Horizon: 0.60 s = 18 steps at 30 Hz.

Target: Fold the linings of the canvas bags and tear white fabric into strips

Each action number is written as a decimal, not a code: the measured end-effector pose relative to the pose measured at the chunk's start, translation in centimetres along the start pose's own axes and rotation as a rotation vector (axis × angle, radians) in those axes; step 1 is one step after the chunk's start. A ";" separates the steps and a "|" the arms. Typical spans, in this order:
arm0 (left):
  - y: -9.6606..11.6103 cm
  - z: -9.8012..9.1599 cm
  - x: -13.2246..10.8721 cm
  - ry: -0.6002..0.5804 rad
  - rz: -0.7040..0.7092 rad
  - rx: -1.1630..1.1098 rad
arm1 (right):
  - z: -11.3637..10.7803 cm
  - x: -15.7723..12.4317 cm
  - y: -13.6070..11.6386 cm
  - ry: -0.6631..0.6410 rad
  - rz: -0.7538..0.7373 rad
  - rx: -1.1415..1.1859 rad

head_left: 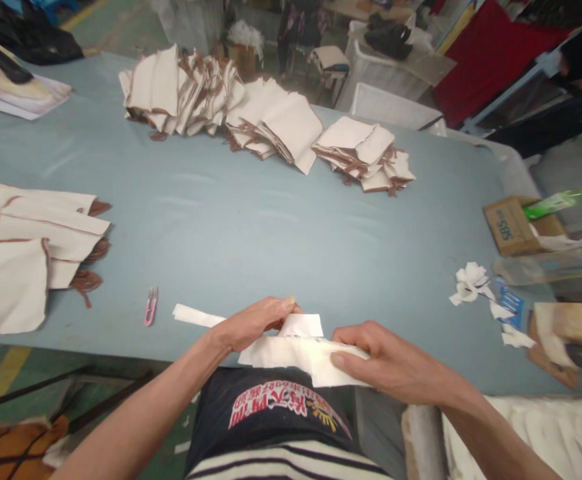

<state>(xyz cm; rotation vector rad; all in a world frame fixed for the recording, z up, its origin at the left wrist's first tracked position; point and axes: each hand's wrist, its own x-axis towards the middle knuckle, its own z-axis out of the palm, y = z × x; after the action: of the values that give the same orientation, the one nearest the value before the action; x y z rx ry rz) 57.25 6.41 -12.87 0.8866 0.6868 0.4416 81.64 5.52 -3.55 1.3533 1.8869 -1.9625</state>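
Note:
A white piece of cloth, folded with a short flap standing up, lies at the table's front edge, close to my body. My right hand grips its right end, thumb on top and fingers curled beneath. At its upper left, my left hand is closed at the flap, fingertips partly hidden behind it. A narrow white strip sticks out to the left from under my left wrist. Farther left, a pair of pink-handled thread snips lies on the table.
Stacks of cream cloth pieces with brown edging line the far side of the blue-grey table. More cloth pieces lie at left. On the right are white scraps, a cardboard box with a green bottle, and a clear bottle.

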 end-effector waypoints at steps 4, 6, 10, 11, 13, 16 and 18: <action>0.7 0.8 0.4 -0.060 -0.084 -0.032 | 0.2 0.0 0.6 -0.006 0.018 -0.009; 0.9 1.5 0.7 -0.037 -0.084 -0.056 | 0.2 0.0 1.0 -0.002 0.017 -0.002; 0.3 1.8 2.7 0.251 0.076 -0.206 | 0.5 -0.3 1.7 0.135 -0.022 0.032; 0.0 1.2 3.4 0.366 0.143 -0.267 | 0.6 -0.5 1.8 0.185 -0.025 0.032; -0.5 -1.0 4.4 0.596 0.283 -0.394 | 0.9 -1.0 2.0 0.262 -0.009 0.035; -0.7 -6.1 3.9 0.840 0.400 -0.528 | 1.4 -2.6 2.6 0.294 0.018 0.099; -0.6 -9.6 1.8 0.965 0.445 -0.559 | 1.5 -4.3 3.8 0.317 0.029 0.171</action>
<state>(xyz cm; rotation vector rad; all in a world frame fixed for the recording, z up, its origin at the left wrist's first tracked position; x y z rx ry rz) 51.83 12.46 -18.25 0.2332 1.1562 1.4329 85.80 1.33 -3.95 1.8246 1.8388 -2.0353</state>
